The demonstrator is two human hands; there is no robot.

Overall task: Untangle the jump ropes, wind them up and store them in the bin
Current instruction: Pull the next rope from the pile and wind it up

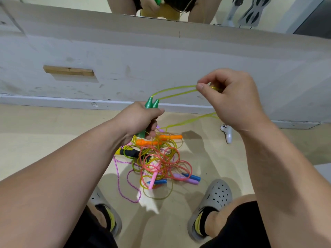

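Note:
My left hand [139, 120] grips the two green handles [151, 104] of a jump rope, held together and upright. From their tips the yellow-green cord [173, 91] runs to my right hand [231, 97], which pinches both strands between thumb and fingers. More of that cord trails down from below my right hand to the floor. On the floor between my feet lies a tangled pile of jump ropes [157, 161] with orange, black, pink, blue and purple handles. No bin is in view.
A grey wall [161, 56] with a mirror above it stands close in front. A small white toy [227, 133] lies on the beige floor near the wall. My grey clogs [213, 203] flank the pile.

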